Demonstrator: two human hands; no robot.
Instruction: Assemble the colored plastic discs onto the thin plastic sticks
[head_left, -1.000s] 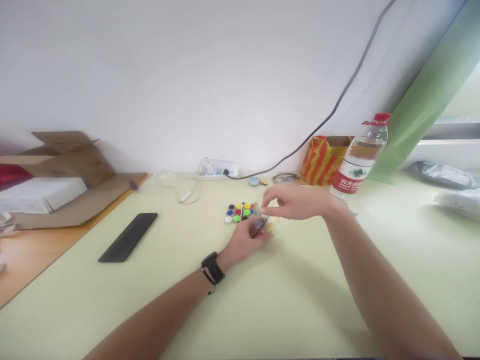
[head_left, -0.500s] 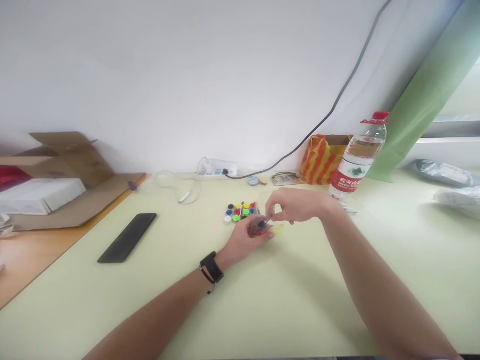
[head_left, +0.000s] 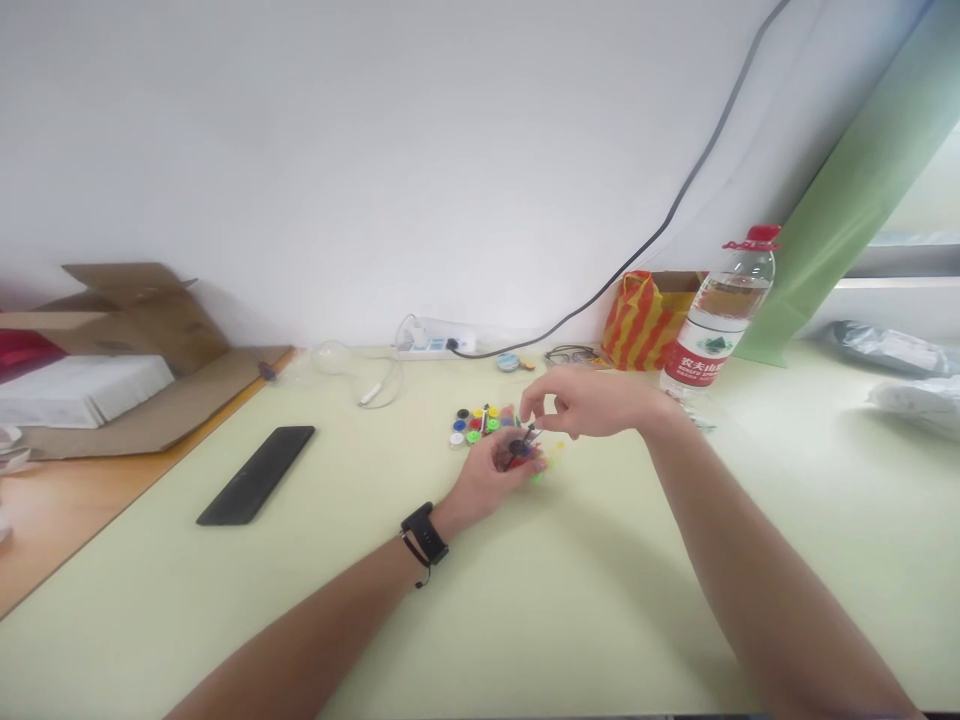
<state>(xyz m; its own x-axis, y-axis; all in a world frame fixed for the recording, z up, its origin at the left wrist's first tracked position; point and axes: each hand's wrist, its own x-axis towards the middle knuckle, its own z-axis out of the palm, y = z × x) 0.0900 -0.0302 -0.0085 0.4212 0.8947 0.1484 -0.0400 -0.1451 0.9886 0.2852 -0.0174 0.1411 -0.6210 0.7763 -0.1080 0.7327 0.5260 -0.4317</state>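
Observation:
My left hand (head_left: pixel 487 475) is curled round a small cluster of coloured pieces (head_left: pixel 524 457), with red, blue, black and green showing between thumb and fingers. Its exact kind is too small to tell. Just above it, my right hand (head_left: pixel 577 402) is bent down in a pinch on a thin dark-tipped stick (head_left: pixel 532 432), whose lower end reaches the cluster. Behind my left hand lie several small round coloured discs (head_left: pixel 472 437) in rows, in black, blue, white, green, yellow and red. Both hands partly cover them.
Left of my arms lies a flat black slab (head_left: pixel 255 476). A power strip (head_left: pixel 435 340) with a cable stands against the wall. To the right are a striped bag (head_left: pixel 637 320) and a tall water bottle (head_left: pixel 712 330). An open cardboard box (head_left: pixel 150 310) sits far left.
My right hand has shifted slightly left and down over the cluster. The cluster has turned a little in my left hand, so more green shows below. My left arm has barely moved.

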